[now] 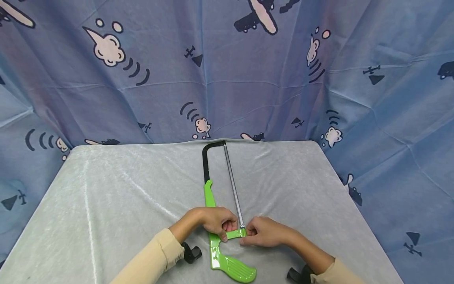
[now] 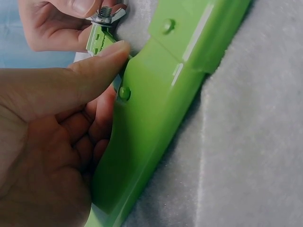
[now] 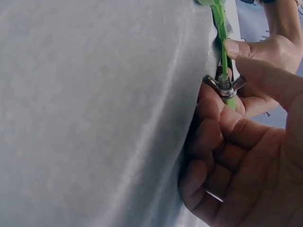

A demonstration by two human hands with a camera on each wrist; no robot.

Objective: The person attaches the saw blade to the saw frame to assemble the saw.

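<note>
A hacksaw (image 1: 208,193) with a bright green handle and a black front frame lies on the table, handle end nearest me. Its silver blade (image 1: 232,182) runs along the right side. My left hand (image 1: 218,220) pinches the short green arm near the blade's lower end, thumb on top and fingers curled beneath. From the right, my right hand (image 1: 264,232) has its thumb and curled fingers at a metal wing nut (image 3: 225,88) on a threaded bolt at the end of that arm. In the left wrist view, the bolt's thread (image 2: 105,10) pokes up beside the right fingers.
Pale grey plush cloth covers the table (image 1: 117,205). Behind it and at both sides hangs a blue curtain (image 1: 159,110) printed with planes and clouds. Black wrist mounts (image 1: 192,253) sit by both sleeves. The saw's black tip reaches the table's far edge.
</note>
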